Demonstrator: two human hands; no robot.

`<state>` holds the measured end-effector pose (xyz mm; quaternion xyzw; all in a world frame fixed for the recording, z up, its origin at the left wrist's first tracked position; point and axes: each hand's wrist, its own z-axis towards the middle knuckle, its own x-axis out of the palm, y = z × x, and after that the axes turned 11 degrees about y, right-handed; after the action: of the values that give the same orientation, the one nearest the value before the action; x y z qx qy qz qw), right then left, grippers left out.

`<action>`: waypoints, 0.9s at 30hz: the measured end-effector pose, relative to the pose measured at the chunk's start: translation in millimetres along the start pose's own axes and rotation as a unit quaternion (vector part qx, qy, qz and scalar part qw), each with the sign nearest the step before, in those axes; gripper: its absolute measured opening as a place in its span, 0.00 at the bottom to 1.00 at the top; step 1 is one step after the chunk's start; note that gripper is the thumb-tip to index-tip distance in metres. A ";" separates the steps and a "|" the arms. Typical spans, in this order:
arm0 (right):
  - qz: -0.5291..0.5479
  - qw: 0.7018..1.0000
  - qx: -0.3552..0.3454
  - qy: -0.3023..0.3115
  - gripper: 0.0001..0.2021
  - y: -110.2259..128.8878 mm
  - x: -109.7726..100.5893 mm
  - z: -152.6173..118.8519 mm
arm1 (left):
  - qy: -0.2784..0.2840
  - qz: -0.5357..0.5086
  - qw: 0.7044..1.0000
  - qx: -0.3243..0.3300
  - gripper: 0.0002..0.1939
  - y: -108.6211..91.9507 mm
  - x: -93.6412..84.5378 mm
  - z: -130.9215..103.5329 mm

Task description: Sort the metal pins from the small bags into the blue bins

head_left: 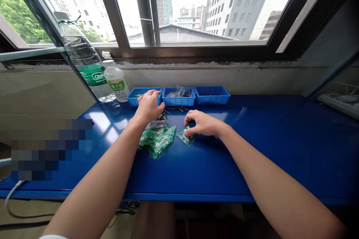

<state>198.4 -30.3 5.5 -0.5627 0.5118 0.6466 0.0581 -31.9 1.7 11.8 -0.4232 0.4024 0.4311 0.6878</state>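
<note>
on the blue table (pixel 179 179), just right of the big green bag (pixel 159 140), a small greenish packet (pixel 186 139) is lying flat below the right hand (pixel 203 123). packet is sitting off that hand's left side, by the thumb tip; right hand is plainly nearer, while the left hand (pixel 150 106) is hanging farther out and leftward, over the left blue bin (pixel 132 102). right hand is curving half open, thumb overlapping the packet; cannot tell whether it is gripping. left hand is arching loosely, thumb apart from fingers; underside not showing, so cannot tell if it is holding anything. packet is lying cornerwise, one corner pointing toward the person, another toward the bag; no clear long axis is showing.
</note>
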 end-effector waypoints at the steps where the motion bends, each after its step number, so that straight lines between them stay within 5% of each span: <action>1: 0.012 1.000 0.002 -0.008 0.16 -0.7 0.8 0.5 | -0.002 -0.006 1.000 0.015 0.23 -4.1 -1.4 -1.5; 12: 0.172 0.967 -0.041 -0.182 0.10 -17.3 7.2 8.9 | 0.178 -0.103 0.950 0.235 0.09 -30.1 -10.2 -15.4; 17: 0.259 0.931 -0.054 -0.253 0.14 -19.8 4.3 11.4 | 0.224 -0.191 0.922 0.252 0.10 -34.1 -11.4 -17.9; 27: 0.330 0.893 -0.060 -0.299 0.17 -14.7 1.5 10.6 | 0.199 -0.306 0.911 0.194 0.16 -38.7 -13.1 -17.7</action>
<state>200.3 -16.5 -6.0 -0.1438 0.5864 0.7961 -0.0422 -3.1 -28.5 27.3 -0.4613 0.4576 0.0199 0.7599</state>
